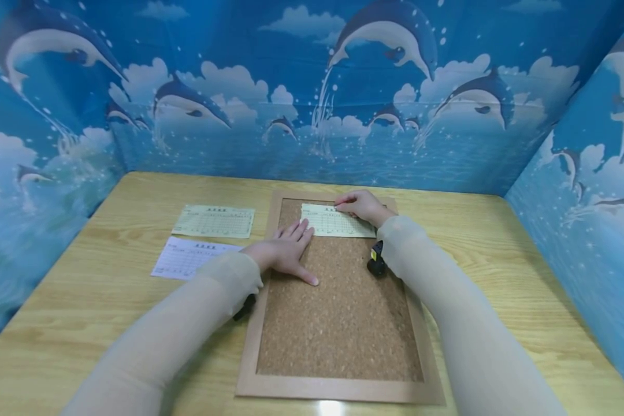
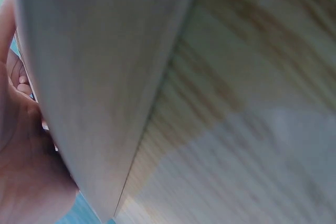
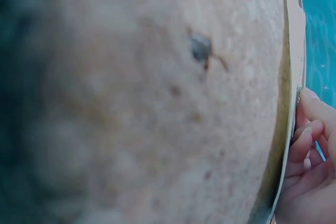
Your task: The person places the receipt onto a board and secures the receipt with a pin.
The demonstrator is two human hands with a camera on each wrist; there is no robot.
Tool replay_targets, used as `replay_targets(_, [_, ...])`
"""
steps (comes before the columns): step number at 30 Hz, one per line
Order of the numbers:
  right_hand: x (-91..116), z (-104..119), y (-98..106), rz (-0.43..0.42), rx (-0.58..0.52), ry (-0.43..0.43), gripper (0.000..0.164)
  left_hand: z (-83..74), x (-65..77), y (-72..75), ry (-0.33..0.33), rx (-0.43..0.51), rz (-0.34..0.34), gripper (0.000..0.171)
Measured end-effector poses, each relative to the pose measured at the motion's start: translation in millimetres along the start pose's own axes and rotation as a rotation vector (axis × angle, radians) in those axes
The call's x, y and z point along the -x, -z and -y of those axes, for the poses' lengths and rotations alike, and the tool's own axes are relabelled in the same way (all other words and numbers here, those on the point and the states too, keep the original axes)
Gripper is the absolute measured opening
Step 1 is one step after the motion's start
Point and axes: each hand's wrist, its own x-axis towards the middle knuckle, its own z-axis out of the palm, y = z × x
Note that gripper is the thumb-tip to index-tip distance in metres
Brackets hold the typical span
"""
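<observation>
A cork board (image 1: 343, 323) with a wooden frame lies lengthwise before me. Across its upper end is a pale green printed form (image 1: 319, 224). My left hand (image 1: 287, 254) rests on the cork and the left frame strip, fingers spread, with fingertips at the form's lower left corner. At the form's top edge, right of its heading, my right hand (image 1: 361, 208) pinches a small pin between thumb and forefinger; the fingertips mostly hide it. The right wrist view shows this hand (image 3: 312, 166) with curled fingers close over the paper.
On the table (image 1: 478, 260), left of the board, lie another green form (image 1: 213, 222) and a white form (image 1: 187, 257), which the left sleeve partly covers. A dolphin-printed blue curtain (image 1: 270, 133) stands behind the table and along both sides. Black wrist cameras hang under both wrists.
</observation>
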Motion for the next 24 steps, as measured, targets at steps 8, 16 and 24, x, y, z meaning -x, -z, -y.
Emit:
replay_targets(8, [-12,-13,0,-0.03,0.026,0.027,0.026,1.9,-4.1,-1.8,0.01,-0.001,0.003,0.123])
replay_targets(16, [-14,-13,-1,-0.041,0.03,0.016,0.025,5.1,-6.6,-4.1,-0.002,0.009,-0.002,0.125])
replay_targets(24, [-9,-10,0,-0.032,0.01,0.015,0.024,3.3,-3.9,-2.8,-0.01,0.016,-0.008,0.124])
